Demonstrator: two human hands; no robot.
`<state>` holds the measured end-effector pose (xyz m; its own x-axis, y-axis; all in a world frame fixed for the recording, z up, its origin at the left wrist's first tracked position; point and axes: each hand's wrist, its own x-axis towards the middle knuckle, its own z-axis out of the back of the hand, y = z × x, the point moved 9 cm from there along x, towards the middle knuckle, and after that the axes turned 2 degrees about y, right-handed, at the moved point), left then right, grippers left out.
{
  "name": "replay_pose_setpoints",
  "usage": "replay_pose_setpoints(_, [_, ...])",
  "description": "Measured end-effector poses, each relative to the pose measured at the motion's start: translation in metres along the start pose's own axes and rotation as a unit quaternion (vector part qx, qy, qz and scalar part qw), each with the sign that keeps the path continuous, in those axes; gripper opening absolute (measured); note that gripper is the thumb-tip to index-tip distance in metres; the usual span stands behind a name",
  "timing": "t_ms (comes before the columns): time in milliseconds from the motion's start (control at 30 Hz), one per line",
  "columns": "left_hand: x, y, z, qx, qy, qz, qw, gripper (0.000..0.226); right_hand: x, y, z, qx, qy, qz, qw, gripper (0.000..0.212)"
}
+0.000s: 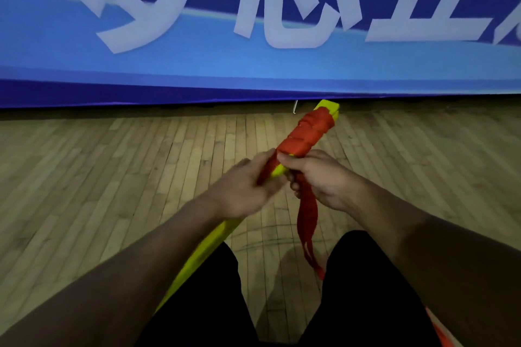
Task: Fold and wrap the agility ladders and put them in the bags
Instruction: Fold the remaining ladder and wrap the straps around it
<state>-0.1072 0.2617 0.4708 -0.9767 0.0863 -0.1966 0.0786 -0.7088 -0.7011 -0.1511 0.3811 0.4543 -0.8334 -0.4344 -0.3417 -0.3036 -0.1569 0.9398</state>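
A stack of yellow ladder rungs (205,251) runs from my lap up and away to its far end near the banner. Red strap (308,132) is wound round its upper half. My left hand (245,189) grips the bundle and the strap just below the wound part. My right hand (321,177) pinches the strap against the rungs at the lower edge of the winding. A loose red strap tail (307,225) hangs from my right hand down to the floor between my legs.
A wooden plank floor (112,166) lies all round. A blue banner (197,65) with large white characters stands along the far edge. My legs in black shorts (366,290) fill the bottom. Something orange and white (439,327) shows at the lower right.
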Motion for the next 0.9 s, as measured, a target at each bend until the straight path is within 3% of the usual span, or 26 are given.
replay_pose_setpoints(100, [-0.007,0.022,0.008,-0.252,0.057,0.075,0.963,0.052,-0.006,0.002,-0.011,0.080,0.094,0.010,0.992,0.017])
replay_pose_setpoints(167, [-0.012,0.019,-0.005,-0.314,0.124,0.077,0.938,0.038,-0.007,0.005,-0.015,0.080,0.118,0.015,0.990,0.017])
replay_pose_setpoints(200, [-0.012,0.016,-0.008,-0.307,0.125,0.065,0.941,0.032,-0.006,0.005,-0.015,0.070,0.109,0.018,0.991,0.018])
replay_pose_setpoints(333, [-0.004,0.009,-0.005,-0.204,0.043,0.045,0.977,0.032,0.001,0.008,-0.005,0.016,0.013,0.044,0.999,0.022])
replay_pose_setpoints(467, [0.000,0.008,-0.011,-0.175,0.044,0.058,0.982,0.039,0.001,0.007,0.003,-0.042,-0.057,0.064,0.996,0.031])
replay_pose_setpoints(600, [0.000,0.012,-0.013,-0.163,0.046,0.089,0.982,0.031,0.000,0.001,0.013,-0.090,-0.105,0.023,0.990,0.046])
replay_pose_setpoints(767, [0.002,0.010,-0.011,0.048,-0.024,0.081,0.995,0.029,-0.001,-0.005,0.021,-0.072,-0.124,-0.033,0.989,0.036])
replay_pose_setpoints(867, [0.002,0.004,-0.020,0.198,-0.057,0.087,0.975,0.027,0.002,-0.005,0.016,-0.042,-0.122,-0.048,0.990,0.019])
replay_pose_setpoints(900, [0.002,0.004,-0.026,0.240,-0.056,0.092,0.965,0.038,0.002,-0.005,0.014,-0.036,-0.125,-0.057,0.990,0.017])
